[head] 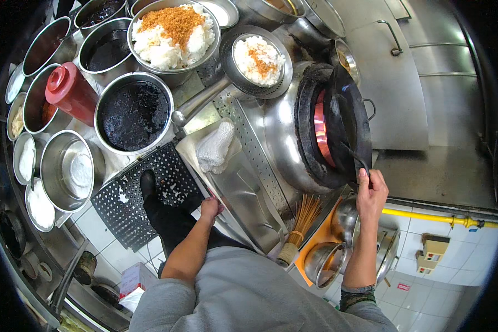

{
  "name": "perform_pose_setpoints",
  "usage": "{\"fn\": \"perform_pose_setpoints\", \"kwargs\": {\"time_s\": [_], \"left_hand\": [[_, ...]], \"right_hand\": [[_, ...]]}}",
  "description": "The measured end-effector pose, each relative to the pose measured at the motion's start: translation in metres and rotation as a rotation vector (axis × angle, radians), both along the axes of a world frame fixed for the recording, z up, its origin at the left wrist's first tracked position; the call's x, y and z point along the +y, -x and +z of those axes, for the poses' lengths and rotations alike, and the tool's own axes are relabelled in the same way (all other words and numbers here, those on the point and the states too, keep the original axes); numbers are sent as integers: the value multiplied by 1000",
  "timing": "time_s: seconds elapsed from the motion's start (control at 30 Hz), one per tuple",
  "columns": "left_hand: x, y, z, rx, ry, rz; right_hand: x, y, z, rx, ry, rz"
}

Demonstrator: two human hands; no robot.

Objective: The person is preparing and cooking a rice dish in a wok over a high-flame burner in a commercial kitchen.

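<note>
My right hand grips the loop handle of a black wok, which is tipped up on its side over the round burner. Orange flame shows between the wok and the burner ring. My left hand is low at the front edge of the steel counter, fingers curled; whether it holds anything there I cannot tell. A folded white cloth lies on the counter ahead of it. Beyond, a perforated ladle carries a bowl of white rice with orange crumbs on top.
At the left stand a large bowl of rice with orange crumbs, a pot of dark sauce, a red squeeze bottle and an almost bare steel pot. A bamboo wok brush and steel bowls are near my right forearm.
</note>
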State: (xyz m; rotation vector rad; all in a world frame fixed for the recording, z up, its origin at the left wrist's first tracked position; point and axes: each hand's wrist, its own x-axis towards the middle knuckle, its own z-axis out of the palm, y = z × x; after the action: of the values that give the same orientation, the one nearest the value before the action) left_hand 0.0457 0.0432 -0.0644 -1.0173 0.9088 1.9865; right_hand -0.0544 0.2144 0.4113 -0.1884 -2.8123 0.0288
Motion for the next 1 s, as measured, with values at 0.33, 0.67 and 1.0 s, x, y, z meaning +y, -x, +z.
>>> {"fn": "perform_pose_setpoints", "kwargs": {"time_s": [0.33,0.67,1.0], "left_hand": [[-2,0,2,37,-20,10],[4,-3,-7,21,11,-31],[0,1,-7,41,5,12]], "right_hand": [[-2,1,0,9,17,14],[1,-3,-5,-16,57,-14],[-2,0,-11,-16,51,19]]}}
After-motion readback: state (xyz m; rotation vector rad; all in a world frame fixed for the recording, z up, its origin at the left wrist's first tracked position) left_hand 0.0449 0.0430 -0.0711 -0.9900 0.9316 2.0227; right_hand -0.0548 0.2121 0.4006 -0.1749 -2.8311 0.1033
